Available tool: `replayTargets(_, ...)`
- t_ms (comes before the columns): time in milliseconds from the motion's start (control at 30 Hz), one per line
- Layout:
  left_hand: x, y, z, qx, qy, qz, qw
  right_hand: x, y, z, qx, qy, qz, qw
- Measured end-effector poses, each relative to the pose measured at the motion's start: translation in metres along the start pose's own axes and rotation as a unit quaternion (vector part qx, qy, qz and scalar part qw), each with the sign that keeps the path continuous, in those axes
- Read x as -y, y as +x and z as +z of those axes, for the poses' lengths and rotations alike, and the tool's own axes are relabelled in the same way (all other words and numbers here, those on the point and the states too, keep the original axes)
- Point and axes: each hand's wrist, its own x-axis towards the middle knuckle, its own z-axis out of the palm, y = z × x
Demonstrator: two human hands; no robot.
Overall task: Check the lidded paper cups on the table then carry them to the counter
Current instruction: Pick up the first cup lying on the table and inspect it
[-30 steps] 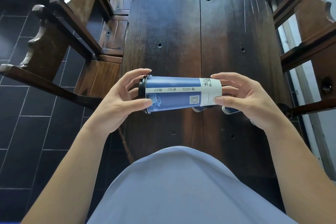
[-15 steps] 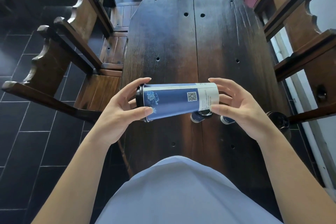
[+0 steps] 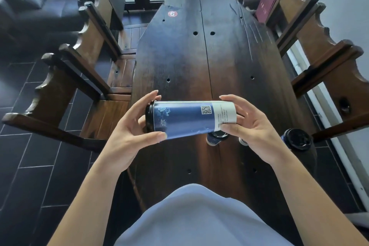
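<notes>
Head view: sideways paper cup point(image 3: 187, 119) clasped between left fingers point(image 3: 159, 136) and right fingers point(image 3: 226, 126).

A café: numbered sticker point(image 3: 172, 14) on a long wooden table point(image 3: 185, 62), flanked by benches point(image 3: 83, 62).

My right hand point(image 3: 253, 128) hides most of two small blue-and-white cups point(image 3: 214, 140) on the dark wooden table point(image 3: 179, 56); label print unreadable.
</notes>
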Motion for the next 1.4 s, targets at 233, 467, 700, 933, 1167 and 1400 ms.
replayTargets(233,0.000,-0.005,0.006,-0.013,-0.005,0.027,1.000,-0.003,-0.003,-0.006,0.021,-0.013,-0.016,1.000)
replayTargets(467,0.001,-0.009,0.011,-0.038,-0.027,0.008,0.999,0.000,-0.003,-0.005,0.048,-0.061,-0.049,0.996)
replayTargets(700,-0.002,-0.021,0.006,0.011,-0.012,0.060,0.998,0.005,-0.002,-0.004,0.047,-0.051,-0.047,0.997)
replayTargets(933,-0.006,-0.026,0.005,-0.029,-0.021,0.044,0.998,0.006,-0.003,0.001,0.047,-0.066,-0.070,0.994)
replayTargets(1167,-0.011,-0.031,0.009,0.002,-0.017,0.074,0.997,0.012,-0.004,0.001,0.026,-0.050,-0.091,0.994)
replayTargets(1400,-0.016,-0.032,0.013,-0.027,-0.011,0.053,0.998,0.012,-0.012,0.000,0.029,-0.069,-0.094,0.993)
